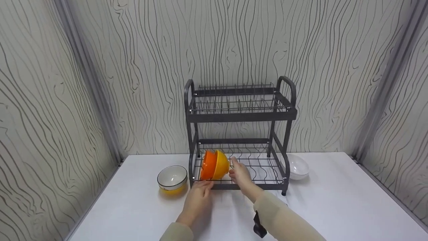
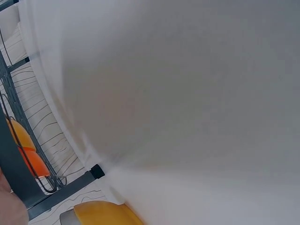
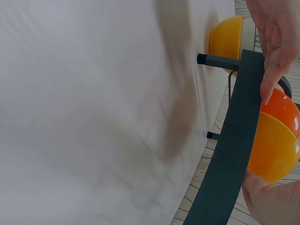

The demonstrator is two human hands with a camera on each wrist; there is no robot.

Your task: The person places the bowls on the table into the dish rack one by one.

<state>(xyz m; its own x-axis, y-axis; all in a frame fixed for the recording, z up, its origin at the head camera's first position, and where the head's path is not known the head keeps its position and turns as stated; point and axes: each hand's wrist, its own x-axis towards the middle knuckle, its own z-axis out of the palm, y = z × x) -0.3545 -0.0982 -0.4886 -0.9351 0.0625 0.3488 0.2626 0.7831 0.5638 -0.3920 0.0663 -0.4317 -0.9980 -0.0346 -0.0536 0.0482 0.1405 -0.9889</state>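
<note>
An orange bowl [image 1: 208, 165] and a yellow bowl [image 1: 221, 164] stand on edge, one against the other, at the left of the lower tier of a dark dish rack [image 1: 242, 186]. My left hand [image 1: 199, 195] is at the rack's front rail, its fingertips beside the orange bowl's lower rim. On the other side, my right hand [image 1: 241, 174] has its thumb at the yellow bowl's base and its index finger stretched forward. In the right wrist view, the left hand's [image 3: 276, 47] finger reaches the orange bowl [image 3: 281, 108], and the right thumb [image 3: 255, 185] meets the yellow bowl [image 3: 272, 147].
Left of the rack, a white bowl with a dark rim [image 1: 172, 176] sits on a yellow one [image 1: 174, 191]. White bowls [image 1: 297, 167] stand by the rack's right side. The upper tier [image 1: 240, 116] has wire plate slots. Patterned panels [image 1: 234, 40] enclose the white table [image 1: 334, 201].
</note>
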